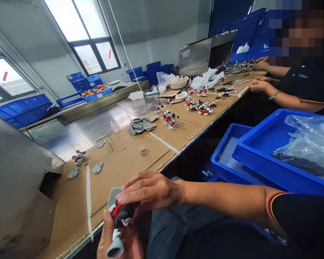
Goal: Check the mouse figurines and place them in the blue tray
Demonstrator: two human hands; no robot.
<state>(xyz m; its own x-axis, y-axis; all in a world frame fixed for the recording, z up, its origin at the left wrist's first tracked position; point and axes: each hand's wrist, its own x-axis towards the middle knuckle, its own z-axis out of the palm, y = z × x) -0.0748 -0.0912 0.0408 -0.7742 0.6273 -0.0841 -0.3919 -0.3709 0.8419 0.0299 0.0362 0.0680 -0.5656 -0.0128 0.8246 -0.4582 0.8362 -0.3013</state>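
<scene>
A mouse figurine (122, 215) in black, red and white is between my two hands over the table's front edge. My left hand (106, 233) grips it from below and the side, thumb up along it. Across its top lies my right hand (148, 189), fingers long and close together, pressing on it. Behind the figurine, a flat grey plate (113, 196) shows under my right fingertips; whether it is joined to the figurine, I cannot tell. A grey, cup-like end (115, 248) points toward me. On the cardboard ahead lie two grey plates (97, 168) beside a standing mouse figurine (79, 157).
A small clear cup (143, 150) stands near a pile of grey plates (140, 126). Several mouse figurines (170, 119) spread farther along the bench. A metal housing (18, 187) rises at left. Blue crates (259, 144) stand at right. A co-worker's hands (260, 84) work at far right.
</scene>
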